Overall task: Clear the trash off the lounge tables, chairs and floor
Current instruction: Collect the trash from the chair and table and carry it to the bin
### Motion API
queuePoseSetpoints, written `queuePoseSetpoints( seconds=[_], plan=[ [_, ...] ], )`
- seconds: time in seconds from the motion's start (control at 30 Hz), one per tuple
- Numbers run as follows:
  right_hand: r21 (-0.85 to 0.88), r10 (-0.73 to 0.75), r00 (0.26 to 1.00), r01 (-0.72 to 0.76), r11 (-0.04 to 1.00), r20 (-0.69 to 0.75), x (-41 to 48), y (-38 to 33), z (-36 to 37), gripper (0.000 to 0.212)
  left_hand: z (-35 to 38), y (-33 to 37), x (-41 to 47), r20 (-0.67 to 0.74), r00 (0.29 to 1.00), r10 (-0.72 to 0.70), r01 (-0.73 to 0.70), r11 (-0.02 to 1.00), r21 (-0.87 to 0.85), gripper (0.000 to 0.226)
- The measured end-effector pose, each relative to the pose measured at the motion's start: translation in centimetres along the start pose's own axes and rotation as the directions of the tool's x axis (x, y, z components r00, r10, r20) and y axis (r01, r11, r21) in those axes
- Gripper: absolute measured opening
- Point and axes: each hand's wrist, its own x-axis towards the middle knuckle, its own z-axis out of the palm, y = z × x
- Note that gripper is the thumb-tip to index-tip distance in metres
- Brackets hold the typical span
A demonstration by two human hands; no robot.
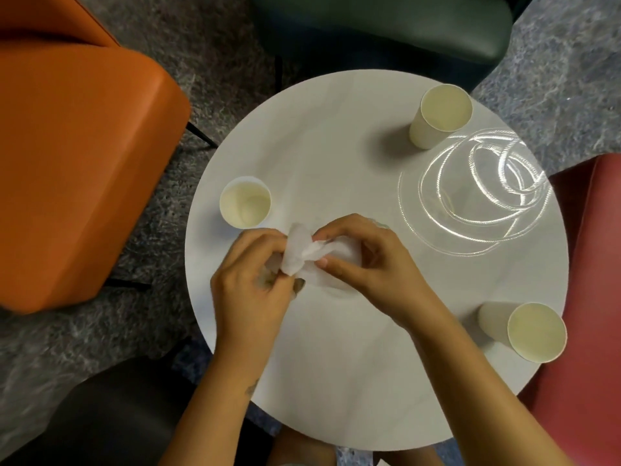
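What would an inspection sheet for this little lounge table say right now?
Surface: round white table, with ring-shaped light reflections on its far right part.
Job's things: crumpled white tissue held in both hands; three upright paper cups: left cup, far cup, near right cup.
Clutter: nothing seen.
Grippers: left hand and right hand both grip the tissue with curled fingers.
Cables: nothing seen.
Surroundings: orange chair, dark green chair, red chair, black chair, grey carpet.
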Motion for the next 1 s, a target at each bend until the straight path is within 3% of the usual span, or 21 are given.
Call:
queuePoseSetpoints(
  seconds=[0.13, 0.27, 0.37, 0.43, 0.5, 0.6, 0.73, 0.87, 1.0],
  plan=[
    [-0.03, -0.017, 0.999, 0.017, 0.999, -0.027, 0.0, 0.8, 2.6, 0.021, -0.7, -2.6, -1.1, -0.127, 0.991, -0.045, 0.078, 0.96, 0.269, 0.014],
    [0.05, 0.057, 0.951, -0.044, 0.998, -0.304, -0.7, 2.3, 4.9, 0.024, -0.1, -4.5, -2.5, -0.087, 0.992, -0.089, 0.116, 0.914, 0.389, 0.021],
    [-0.232, -0.122, 0.937, 0.046, 0.972, -0.329, -1.2, 3.7, 6.0, 0.015, 0.3, -5.6, -3.3, -0.027, 0.991, -0.134, 0.132, 0.889, 0.439, 0.023],
    [-0.513, -0.298, 0.918, 0.129, 0.849, -0.262, -1.2, 4.4, 6.5, 0.012, 0.4, -6.1, -3.7, -0.011, 0.986, -0.167, 0.153, 0.876, 0.457, 0.025],
    [-0.701, -0.369, 0.911, 0.141, 0.7, -0.185, -0.9, 4.8, 6.8, 0.014, 0.4, -6.3, -4.1, -0.049, 0.978, -0.201, 0.202, 0.878, 0.435, 0.026],
    [-0.815, -0.282, 0.956, 0.102, 0.57, -0.078, -0.9, 4.6, 7.1, 0.027, 0.1, -6.3, -4.5, -0.109, 0.965, -0.237, 0.261, 0.903, 0.342, 0.034],
    [-0.864, -0.139, 0.99, 0.058, 0.5, -0.013, -0.9, 4.1, 7.5, 0.04, 0.0, -6.5, -4.6, 0.026, 0.974, -0.226, 0.201, 0.906, 0.373, 0.045],
    [-0.911, -0.013, 1.0, 0.013, 0.412, 0.008, -0.6, 4.4, 7.9, 0.052, 0.0, -6.2, -4.4, 0.049, 0.961, -0.272, 0.243, 0.916, 0.319, 0.043],
    [-0.933, 0.119, 0.99, 0.035, 0.359, 0.083, -0.1, 4.7, 7.9, 0.042, 0.1, -6.9, -4.6, 0.123, 0.935, -0.332, 0.299, 0.927, 0.229, 0.071]
  ],
)
